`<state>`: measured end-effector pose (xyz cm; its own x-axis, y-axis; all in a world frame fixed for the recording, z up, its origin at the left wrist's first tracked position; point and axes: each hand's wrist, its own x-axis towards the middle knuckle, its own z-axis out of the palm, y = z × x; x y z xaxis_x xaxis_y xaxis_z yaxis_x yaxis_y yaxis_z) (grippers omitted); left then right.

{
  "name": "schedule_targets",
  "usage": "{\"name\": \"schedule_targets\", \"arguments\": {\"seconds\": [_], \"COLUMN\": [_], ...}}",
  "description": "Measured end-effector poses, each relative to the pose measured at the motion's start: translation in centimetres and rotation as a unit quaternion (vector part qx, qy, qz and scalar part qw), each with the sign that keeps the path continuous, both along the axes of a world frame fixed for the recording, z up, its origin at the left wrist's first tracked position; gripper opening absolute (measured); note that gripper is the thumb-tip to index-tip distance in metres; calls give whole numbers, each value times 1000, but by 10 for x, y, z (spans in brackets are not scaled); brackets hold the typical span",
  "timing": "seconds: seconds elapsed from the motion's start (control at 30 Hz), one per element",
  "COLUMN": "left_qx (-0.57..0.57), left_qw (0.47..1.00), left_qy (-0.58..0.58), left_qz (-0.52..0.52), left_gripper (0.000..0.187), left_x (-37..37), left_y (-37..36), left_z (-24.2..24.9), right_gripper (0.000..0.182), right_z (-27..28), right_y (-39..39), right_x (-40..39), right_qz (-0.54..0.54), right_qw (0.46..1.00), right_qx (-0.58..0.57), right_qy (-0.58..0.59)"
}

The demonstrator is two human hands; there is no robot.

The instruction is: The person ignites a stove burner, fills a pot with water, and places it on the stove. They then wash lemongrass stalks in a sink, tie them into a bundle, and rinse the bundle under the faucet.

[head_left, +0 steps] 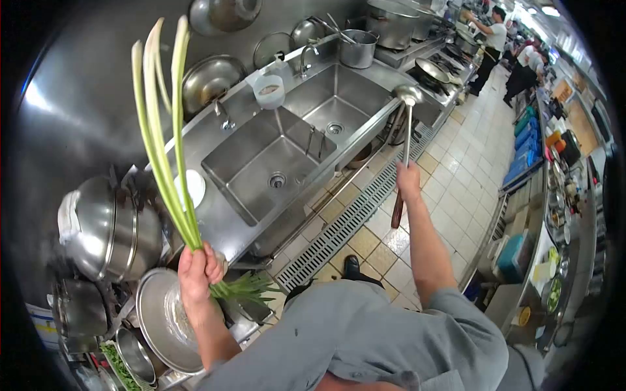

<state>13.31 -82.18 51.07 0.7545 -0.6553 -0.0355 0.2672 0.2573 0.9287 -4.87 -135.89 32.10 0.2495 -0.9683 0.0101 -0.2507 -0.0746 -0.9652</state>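
Closed round a bunch of long green stalks [160, 153], my left hand [199, 270] is at the lower left. The pale ends point up and the cut leafy ends hang below the fist. My right hand [409, 179] grips the handle of a long metal ladle [409, 94], whose bowl is up by the right edge of the sink counter. Between the two hands lies a double steel sink [251, 166]. A large metal basin [151, 319] is just beside my left forearm.
Steel bowls [111, 228] are stacked at the left. A pot [357, 49] and a plastic jug [269, 91] stand behind the sink. A pan [432, 70] rests on the stove. Farther back are several people [493, 39]. Shelves with containers line the right.
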Motion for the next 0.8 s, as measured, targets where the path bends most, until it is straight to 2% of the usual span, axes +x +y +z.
{"name": "schedule_targets", "arguments": {"seconds": [0.03, 0.1, 0.17, 0.23, 0.3, 0.37, 0.5, 0.57, 0.63, 0.67, 0.7, 0.77, 0.8], "left_qx": [25, 41, 45, 32, 48, 41, 89, 149, 185, 185, 186, 178, 204], "left_qw": [999, 997, 995, 995, 995, 993, 981, 969, 958, 958, 958, 953, 944], "left_qy": [-13, -18, -2, -14, -3, 1, 34, 44, 61, 50, 38, 60, 61], "left_qz": [29, 64, 90, 92, 91, 111, 168, 193, 211, 211, 216, 237, 253], "left_gripper": [22, 26, 23, 27, 31, 31, 28, 23, 21, 21, 20, 21, 20], "left_x": [5, 6, 14, 28, 38, 53, 62, 64, 66, 65, 64, 64, 62], "left_y": [-11, -34, -52, -74, -88, -109, -153, -176, -198, -214, -231, -265, -287], "left_z": [4, 5, 2, -10, -21, -34, -42, -42, -51, -52, -54, -68, -71], "right_gripper": [19, 17, 12, 10, 9, 10, 5, 5, 18, 9, 23, 17, 17], "right_z": [21, 36, 86, 91, 104, 107, 117, 111, 107, 106, 88, 55, 56], "right_y": [-34, -104, -141, -210, -266, -316, -413, -447, -484, -502, -528, -574, -567], "right_x": [25, 81, 136, 193, 237, 275, 333, 360, 389, 403, 427, 464, 474], "right_qz": [51, 59, 83, 83, 103, 89, 155, 190, 177, 215, 215, 281, 263], "right_qw": [997, 995, 992, 993, 994, 989, 977, 970, 972, 972, 964, 947, 912], "right_qx": [48, 30, 51, 20, 42, 64, 133, 141, 137, 90, 151, 128, 213], "right_qy": [-13, -80, -82, -82, -25, -99, -64, -54, -68, 25, -42, -92, -232]}}
